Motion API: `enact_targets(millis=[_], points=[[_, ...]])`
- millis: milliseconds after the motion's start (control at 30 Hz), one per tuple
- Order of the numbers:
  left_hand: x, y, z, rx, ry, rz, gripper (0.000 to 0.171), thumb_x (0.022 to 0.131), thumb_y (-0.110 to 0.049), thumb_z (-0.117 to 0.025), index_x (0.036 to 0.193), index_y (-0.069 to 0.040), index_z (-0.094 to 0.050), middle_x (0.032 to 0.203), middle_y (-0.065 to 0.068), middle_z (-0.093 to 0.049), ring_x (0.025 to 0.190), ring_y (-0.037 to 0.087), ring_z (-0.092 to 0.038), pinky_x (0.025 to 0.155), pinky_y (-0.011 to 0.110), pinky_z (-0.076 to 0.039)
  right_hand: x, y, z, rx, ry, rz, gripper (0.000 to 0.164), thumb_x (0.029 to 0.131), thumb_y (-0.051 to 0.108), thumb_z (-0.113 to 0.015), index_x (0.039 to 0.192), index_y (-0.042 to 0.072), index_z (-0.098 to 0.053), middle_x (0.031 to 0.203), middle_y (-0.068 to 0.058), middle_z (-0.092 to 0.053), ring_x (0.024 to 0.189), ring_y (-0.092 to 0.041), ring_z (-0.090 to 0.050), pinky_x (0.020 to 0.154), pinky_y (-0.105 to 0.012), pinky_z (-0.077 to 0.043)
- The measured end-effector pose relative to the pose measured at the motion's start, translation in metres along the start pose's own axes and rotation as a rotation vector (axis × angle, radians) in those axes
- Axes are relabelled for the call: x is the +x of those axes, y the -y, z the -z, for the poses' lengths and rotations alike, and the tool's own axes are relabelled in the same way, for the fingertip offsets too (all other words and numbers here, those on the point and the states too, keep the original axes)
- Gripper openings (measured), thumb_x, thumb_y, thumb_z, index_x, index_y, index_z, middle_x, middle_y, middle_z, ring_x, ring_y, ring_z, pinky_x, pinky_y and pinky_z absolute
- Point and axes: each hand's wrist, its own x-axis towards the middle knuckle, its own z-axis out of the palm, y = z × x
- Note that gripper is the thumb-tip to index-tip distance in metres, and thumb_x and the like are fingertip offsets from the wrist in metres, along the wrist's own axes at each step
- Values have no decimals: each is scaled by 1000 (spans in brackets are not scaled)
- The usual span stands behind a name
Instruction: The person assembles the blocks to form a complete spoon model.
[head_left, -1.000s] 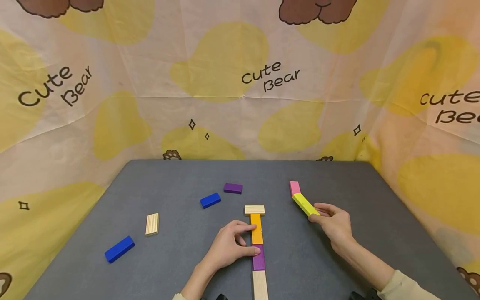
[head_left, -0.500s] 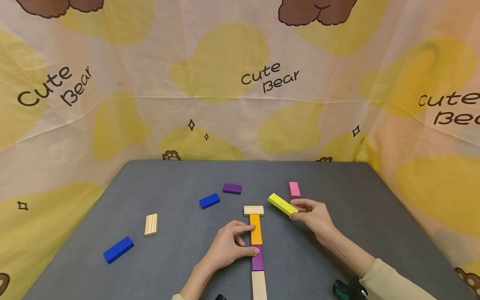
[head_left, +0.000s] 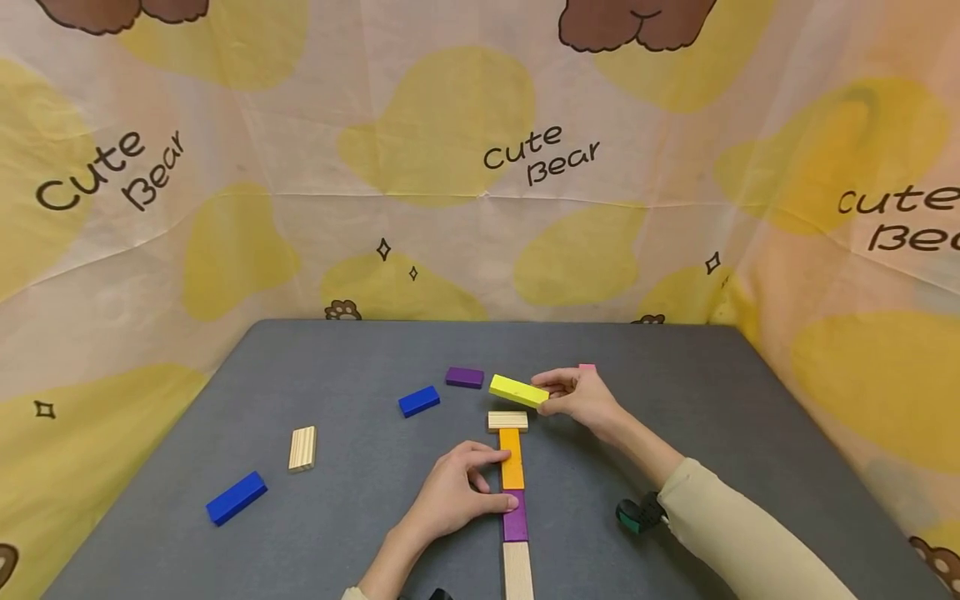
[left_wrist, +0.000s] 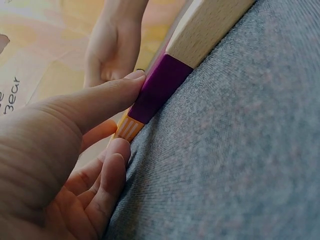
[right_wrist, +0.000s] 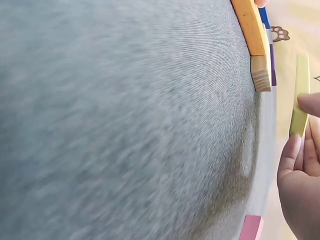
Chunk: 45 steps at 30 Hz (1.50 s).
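Note:
In the head view my right hand (head_left: 585,402) pinches one end of a yellow wooden block (head_left: 517,391). The block hangs above the far end of a row of blocks, and the right wrist view shows it raised off the table. My left hand (head_left: 459,490) lies along the row's left side, its index fingertip on the orange block (head_left: 512,459) and its thumb tip on the purple block (head_left: 515,517). Nearest me in line is a plain wooden block (head_left: 517,572). Across the row's far end lies a short plain wooden block (head_left: 507,421).
Loose on the grey table (head_left: 360,517) lie a dark purple block (head_left: 465,378), a blue block (head_left: 419,402), another plain block (head_left: 303,449) and a longer blue block (head_left: 237,498). A pink block (right_wrist: 250,228) is partly behind my right hand. Printed cloth (head_left: 450,167) surrounds the table.
My right hand has carried the yellow block leftward from beside the pink block to above the row's far end, turning it nearer crosswise. My left hand has stayed in place.

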Motion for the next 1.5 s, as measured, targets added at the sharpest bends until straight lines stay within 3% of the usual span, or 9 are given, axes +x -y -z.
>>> enact_targets(millis=[300, 700, 1000, 1500], points=[[0, -1, 0, 0, 7, 0, 57, 72, -37, -89, 124, -19, -71, 109, -7, -59, 67, 11, -59, 68, 27, -48, 10, 0, -8, 11, 57, 35, 41, 76, -1, -82, 116, 1, -71, 106, -7, -69, 90, -27, -58, 78, -31, -52], [0, 0, 1, 1, 7, 3, 57, 73, -37, -88, 124, -19, -71, 109, -7, -58, 68, 11, -58, 68, 27, -48, 16, -10, -14, -20, 156, -14, 31, 88, 6, -73, 119, 9, -72, 116, -4, -66, 103, -25, -58, 89, -35, -49], [0, 0, 0, 0, 4, -1, 56, 73, -37, -88, 123, -19, -71, 109, -7, -59, 68, 11, -58, 67, 27, -48, 16, -9, -15, -6, 185, -15, 31, 92, -3, -64, 121, 6, -69, 115, -6, -65, 101, -28, -53, 85, -34, -48], [-1, 1, -1, 1, 1, -9, 56, 74, -38, -87, 123, -19, -71, 110, -7, -59, 68, 11, -58, 67, 27, -48, 16, -11, -17, 16, 195, -33, 34, 93, -3, -59, 126, 6, -66, 117, -5, -63, 104, -28, -52, 89, -37, -45]])
